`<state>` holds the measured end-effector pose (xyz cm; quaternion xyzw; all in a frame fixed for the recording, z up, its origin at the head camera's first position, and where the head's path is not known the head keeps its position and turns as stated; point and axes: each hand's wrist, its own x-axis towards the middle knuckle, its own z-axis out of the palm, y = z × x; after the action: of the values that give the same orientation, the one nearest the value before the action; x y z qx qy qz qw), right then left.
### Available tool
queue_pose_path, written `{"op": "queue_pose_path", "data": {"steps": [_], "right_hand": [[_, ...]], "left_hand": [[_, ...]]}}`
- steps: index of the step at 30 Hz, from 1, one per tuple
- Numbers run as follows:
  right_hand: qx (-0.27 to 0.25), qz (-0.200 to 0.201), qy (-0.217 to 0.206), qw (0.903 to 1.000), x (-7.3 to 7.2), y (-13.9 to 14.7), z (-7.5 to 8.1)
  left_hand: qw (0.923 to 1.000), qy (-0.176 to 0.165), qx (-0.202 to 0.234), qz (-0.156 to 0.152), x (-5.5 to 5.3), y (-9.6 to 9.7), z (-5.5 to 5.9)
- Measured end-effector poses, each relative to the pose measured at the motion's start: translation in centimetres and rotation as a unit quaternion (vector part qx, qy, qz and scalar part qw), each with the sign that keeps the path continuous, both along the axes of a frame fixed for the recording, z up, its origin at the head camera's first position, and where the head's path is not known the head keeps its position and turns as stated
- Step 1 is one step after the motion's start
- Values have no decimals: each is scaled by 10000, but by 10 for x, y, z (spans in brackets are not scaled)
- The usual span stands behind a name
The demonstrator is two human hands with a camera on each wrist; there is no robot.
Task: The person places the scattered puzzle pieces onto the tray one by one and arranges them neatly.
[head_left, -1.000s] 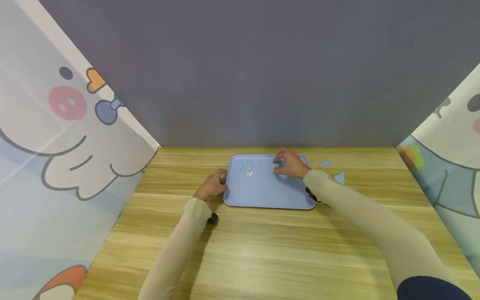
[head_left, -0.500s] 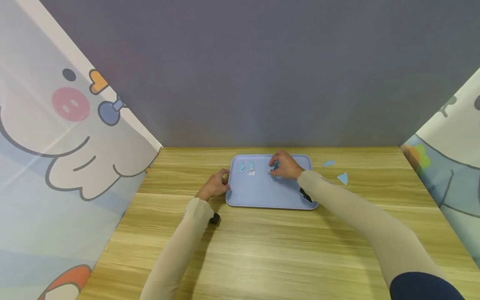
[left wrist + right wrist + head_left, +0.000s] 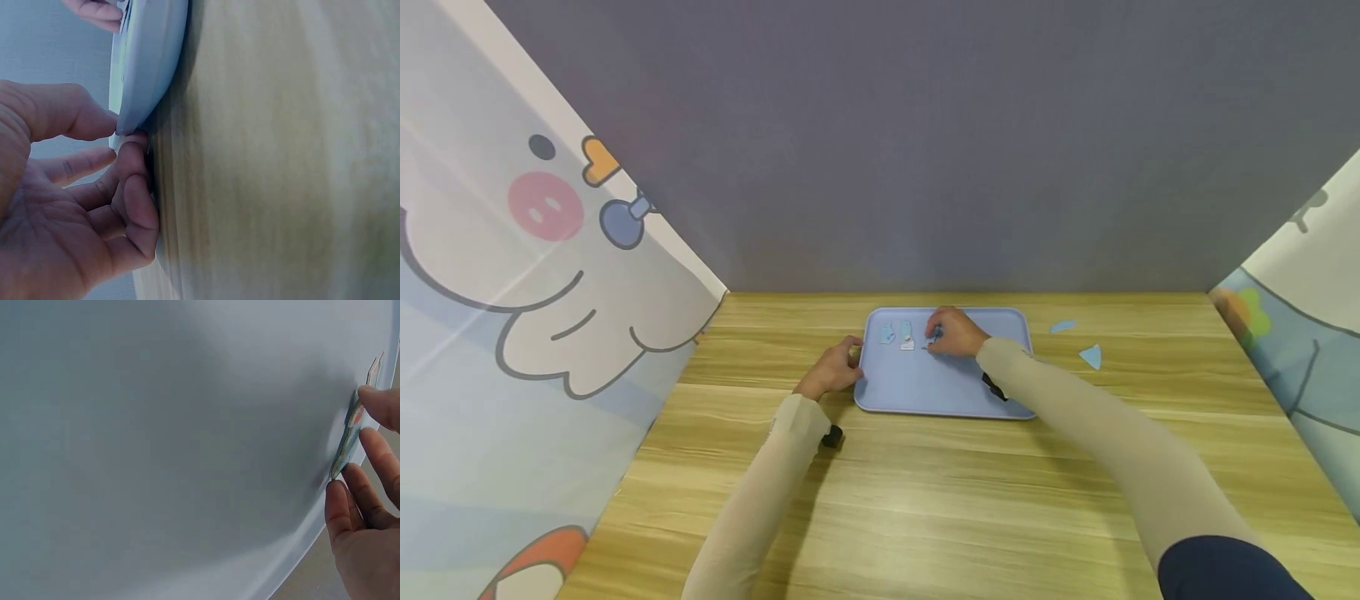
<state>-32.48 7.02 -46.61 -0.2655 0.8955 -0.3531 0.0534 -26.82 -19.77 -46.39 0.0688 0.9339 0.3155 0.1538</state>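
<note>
A pale blue tray lies on the wooden table. My left hand holds its left rim; in the left wrist view the thumb sits on the rim with curled fingers at its underside. Over the tray's upper middle, my right hand pinches a flat light-blue puzzle piece, seen nearly edge-on in the right wrist view with a small red mark. Part of it is hidden by the fingers. Left of that hand, two light-blue pieces lie side by side: one small, one longer with a white end.
Right of the tray, a narrow light-blue piece and a fan-shaped one lie on the wooden table. A grey wall panel stands behind the table, with cartoon-printed sheets at the sides.
My right hand has moved left over the tray with the puzzle piece, closer to the two lying there. My left hand keeps its place on the rim. The head view shifts slightly.
</note>
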Motion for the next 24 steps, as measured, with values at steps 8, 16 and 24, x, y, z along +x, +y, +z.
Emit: {"op": "queue_pose_path", "data": {"steps": [8, 16, 24], "right_hand": [[177, -61, 44, 9998, -2, -2, -2], [380, 87, 16, 9992, 0, 3, -1], [334, -140, 56, 9993, 4, 12, 10]], "left_hand": [[10000, 38, -7, -24, -1, 3, -2], [10000, 42, 68, -43, 1, 4, -3], [9999, 49, 84, 45, 1, 1, -3]]}}
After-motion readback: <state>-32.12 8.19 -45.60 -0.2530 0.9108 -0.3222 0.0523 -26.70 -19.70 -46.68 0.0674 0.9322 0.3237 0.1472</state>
